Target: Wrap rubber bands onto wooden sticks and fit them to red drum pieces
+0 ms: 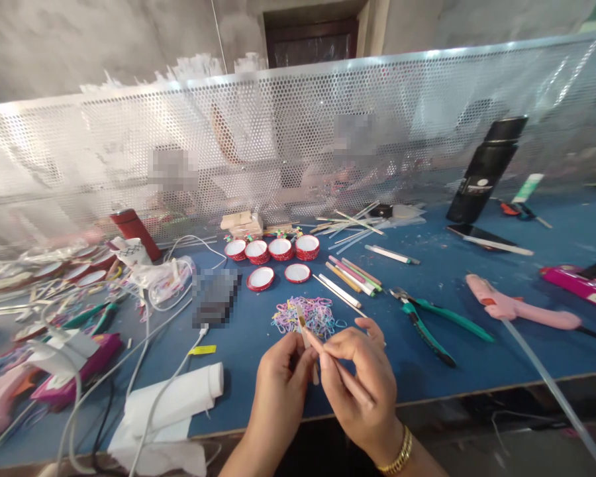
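Note:
My left hand (pixel 284 374) is closed on a slim, flat, pale wooden stick (pixel 314 376) held upright. My right hand (pixel 360 377), with a gold bracelet at the wrist, pinches a peach-coloured marker pen (pixel 350 384). The pen's tip end meets or nearly meets the upper part of the stick, where a brownish-gold patch shows; contact is hard to tell. Behind both hands lies a pile of small colourful rubber bands (pixel 308 313). Several coloured marker pens (pixel 353 273) and a white pen (pixel 340 291) rest beyond, to the right of the pile.
Small red-rimmed white tins (pixel 281 250) stand in a row at the back. Teal-handled pliers (pixel 427 321) and a pink glue gun (pixel 519 305) lie to the right, near a black bottle (pixel 487 169). Leftward are a white paper roll (pixel 176 395), cables and a phone (pixel 217 297).

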Tool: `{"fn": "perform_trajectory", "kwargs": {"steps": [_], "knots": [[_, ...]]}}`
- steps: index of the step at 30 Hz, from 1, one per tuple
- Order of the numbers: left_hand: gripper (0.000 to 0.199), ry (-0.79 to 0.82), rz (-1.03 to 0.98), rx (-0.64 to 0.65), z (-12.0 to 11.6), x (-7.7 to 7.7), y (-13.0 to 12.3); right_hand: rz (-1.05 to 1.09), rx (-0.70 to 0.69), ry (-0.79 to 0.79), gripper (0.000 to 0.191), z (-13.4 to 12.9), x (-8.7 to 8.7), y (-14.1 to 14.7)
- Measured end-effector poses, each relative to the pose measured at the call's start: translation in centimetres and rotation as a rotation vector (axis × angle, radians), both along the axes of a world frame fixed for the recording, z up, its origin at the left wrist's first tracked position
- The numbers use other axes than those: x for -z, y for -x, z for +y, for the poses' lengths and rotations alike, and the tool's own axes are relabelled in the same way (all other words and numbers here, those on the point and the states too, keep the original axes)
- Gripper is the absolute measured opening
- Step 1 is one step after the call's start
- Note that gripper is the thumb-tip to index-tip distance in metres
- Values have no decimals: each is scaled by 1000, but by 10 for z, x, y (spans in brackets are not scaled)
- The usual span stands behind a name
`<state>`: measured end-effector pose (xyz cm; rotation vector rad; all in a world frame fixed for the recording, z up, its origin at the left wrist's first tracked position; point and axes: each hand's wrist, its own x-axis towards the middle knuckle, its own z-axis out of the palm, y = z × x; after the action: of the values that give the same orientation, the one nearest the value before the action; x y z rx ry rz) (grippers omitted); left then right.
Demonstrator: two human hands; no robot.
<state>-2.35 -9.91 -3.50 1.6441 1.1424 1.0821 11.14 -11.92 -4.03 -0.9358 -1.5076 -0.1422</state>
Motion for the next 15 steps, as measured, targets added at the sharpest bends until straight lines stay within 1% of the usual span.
{"fn": "perform_trajectory", "kwargs": {"steps": [4, 9, 15], "knots": [[30, -5, -6, 0, 0, 1, 0, -15, -5, 7, 13, 0, 0, 0], [30, 20, -9, -12, 0, 2, 0, 8, 25, -12, 13, 0, -3, 0], [29, 2, -8, -8, -1, 0, 0, -19, -4, -1, 13, 0, -1, 0]]}}
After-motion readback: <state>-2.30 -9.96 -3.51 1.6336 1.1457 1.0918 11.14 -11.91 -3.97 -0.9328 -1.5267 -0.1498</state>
